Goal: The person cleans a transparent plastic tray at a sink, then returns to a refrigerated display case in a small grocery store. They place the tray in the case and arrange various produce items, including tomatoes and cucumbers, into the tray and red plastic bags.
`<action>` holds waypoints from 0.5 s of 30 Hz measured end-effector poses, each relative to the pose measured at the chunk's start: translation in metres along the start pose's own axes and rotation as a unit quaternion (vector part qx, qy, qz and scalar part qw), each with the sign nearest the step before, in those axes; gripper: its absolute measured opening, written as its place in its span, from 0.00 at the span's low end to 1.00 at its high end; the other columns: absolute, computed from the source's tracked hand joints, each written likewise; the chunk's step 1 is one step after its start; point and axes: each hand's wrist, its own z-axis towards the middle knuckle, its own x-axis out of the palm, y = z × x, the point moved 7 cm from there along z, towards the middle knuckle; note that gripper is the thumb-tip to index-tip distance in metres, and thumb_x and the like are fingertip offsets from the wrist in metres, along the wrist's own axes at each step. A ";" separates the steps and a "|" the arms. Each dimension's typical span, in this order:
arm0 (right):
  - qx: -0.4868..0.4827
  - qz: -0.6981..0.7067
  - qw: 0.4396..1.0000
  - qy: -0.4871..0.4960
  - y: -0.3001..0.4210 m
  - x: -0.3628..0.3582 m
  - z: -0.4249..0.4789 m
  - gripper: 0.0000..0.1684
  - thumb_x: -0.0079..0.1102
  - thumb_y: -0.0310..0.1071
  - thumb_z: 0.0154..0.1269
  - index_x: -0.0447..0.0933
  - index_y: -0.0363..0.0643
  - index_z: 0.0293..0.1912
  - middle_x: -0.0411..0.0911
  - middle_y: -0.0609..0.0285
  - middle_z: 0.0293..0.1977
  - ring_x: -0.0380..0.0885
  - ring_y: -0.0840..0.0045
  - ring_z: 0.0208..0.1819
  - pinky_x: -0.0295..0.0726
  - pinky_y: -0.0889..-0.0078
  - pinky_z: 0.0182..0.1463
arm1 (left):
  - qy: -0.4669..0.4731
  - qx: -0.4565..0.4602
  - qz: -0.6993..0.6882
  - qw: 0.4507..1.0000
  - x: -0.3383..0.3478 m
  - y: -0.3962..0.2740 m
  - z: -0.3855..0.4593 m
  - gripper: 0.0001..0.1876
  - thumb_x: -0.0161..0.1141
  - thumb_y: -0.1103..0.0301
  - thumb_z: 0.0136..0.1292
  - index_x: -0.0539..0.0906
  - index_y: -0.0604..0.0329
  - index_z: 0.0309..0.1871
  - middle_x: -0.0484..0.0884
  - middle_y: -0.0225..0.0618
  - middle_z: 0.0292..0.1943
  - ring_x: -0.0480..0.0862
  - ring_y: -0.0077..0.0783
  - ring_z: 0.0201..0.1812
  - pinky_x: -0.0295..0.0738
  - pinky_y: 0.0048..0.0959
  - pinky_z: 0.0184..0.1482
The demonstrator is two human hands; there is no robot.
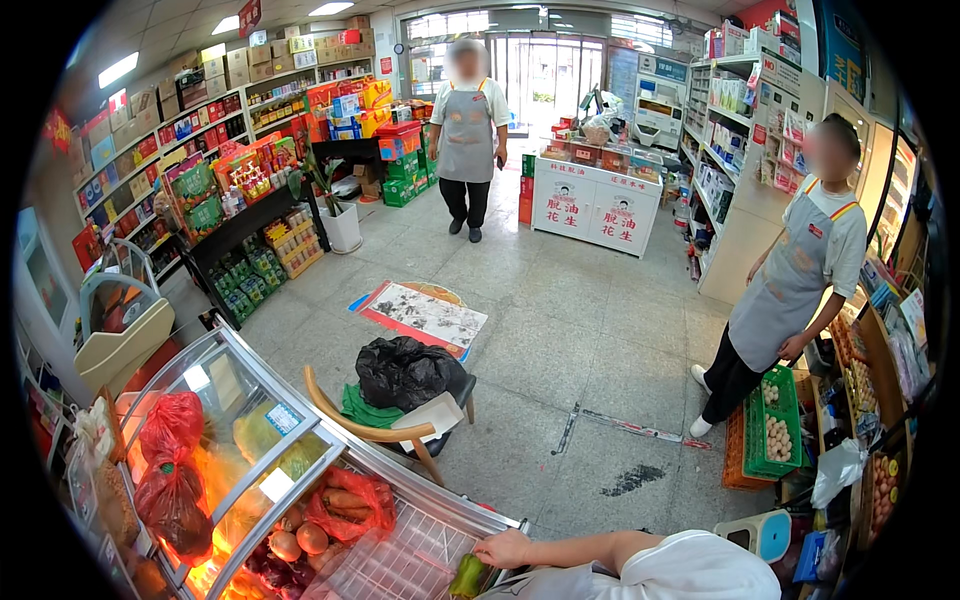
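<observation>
My right hand (504, 549) reaches in from the lower right, its fingers closed at the upper end of a green pepper (468, 576). The pepper is over the right end of a glass-topped display case, beside a white wire rack (427, 540) partly covered by clear plastic. Left of the rack lie a red plastic bag (351, 504) of long brownish-orange roots and several onions (310, 538). Darker purple produce (279, 568) is below them. My left hand is out of view.
A wooden-armed chair (367, 430) bearing a black plastic bag (405, 371) stands against the case front. One aproned person (471, 135) faces me near the entrance; another (787, 277) stands at right by a green egg crate (786, 405). A white counter (592, 214) stands farther back.
</observation>
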 end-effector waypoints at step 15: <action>0.018 0.016 1.000 0.001 -0.007 0.004 -0.003 0.19 0.42 0.50 0.65 0.77 0.52 0.45 0.81 0.62 0.39 0.80 0.64 0.39 0.79 0.60 0.39 | 0.045 0.000 0.000 0.999 0.025 0.021 0.026 0.36 0.61 0.56 0.56 0.61 0.57 0.66 0.61 0.57 0.63 0.61 0.58 0.64 0.59 0.45 0.64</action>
